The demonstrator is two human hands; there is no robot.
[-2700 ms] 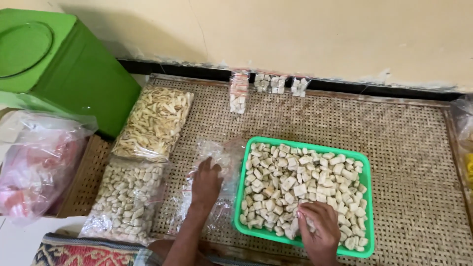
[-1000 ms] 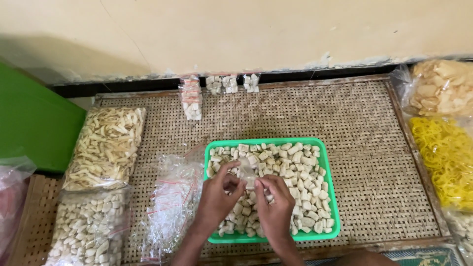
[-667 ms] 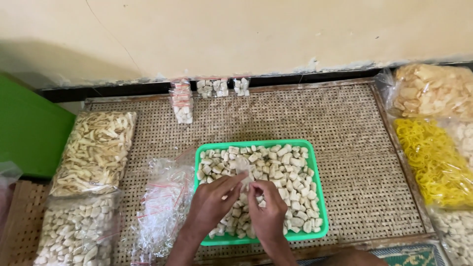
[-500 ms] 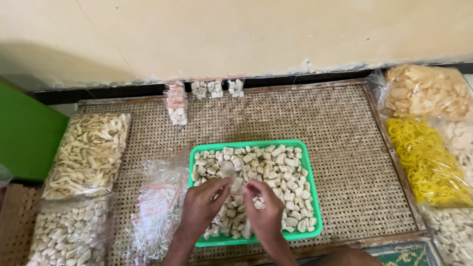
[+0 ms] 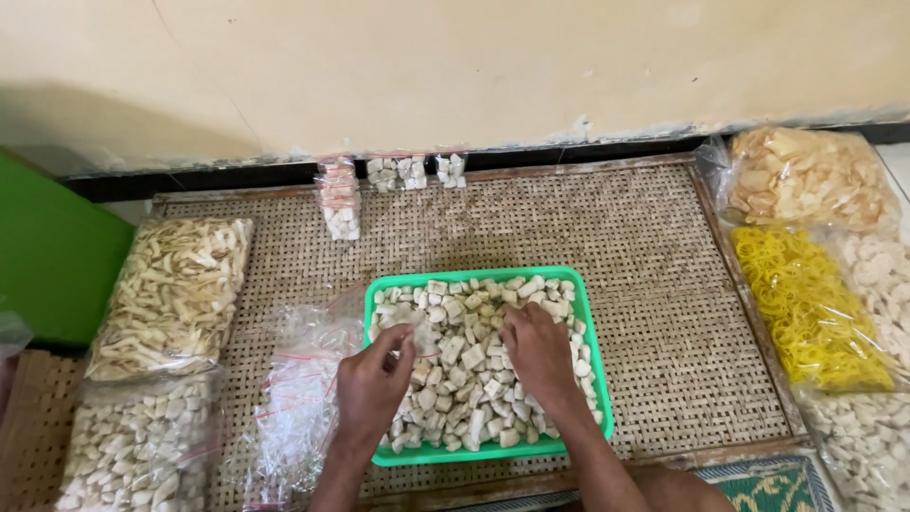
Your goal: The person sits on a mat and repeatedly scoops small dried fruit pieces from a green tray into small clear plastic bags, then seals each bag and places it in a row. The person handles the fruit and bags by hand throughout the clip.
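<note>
- Green plastic tray sits on woven mat, near its front edge, full of pale cracker chunks.
- Left hand hovers over tray's left part, thumb + fingers pinched narrow on a small clear plastic bag; bag mostly see-through, hard to tell if anything's inside.
- Right hand lies palm-down on the chunks, mid-right of tray, fingers curled into the pile; can't tell whether it's closed on any pieces.
- Both forearms come in from bottom edge, hands near each other but apart.
- Just left of tray, touching its left rim: heap of empty clear bags w/ thin red lines.
- Further left on mat: big bag of yellowish strip snacks, and in front of it a bag of pale chunks.
- Back of mat, by wall: small filled packets, one row upright w/ red markings, a few more beside it to the right.
- Right side, off mat edge: bag of orange-beige crackers, bright yellow ring snacks in front of it, more pale chunk bags nearer the front.
- Green box at far left; cream wall w/ dark baseboard behind everything.
</note>
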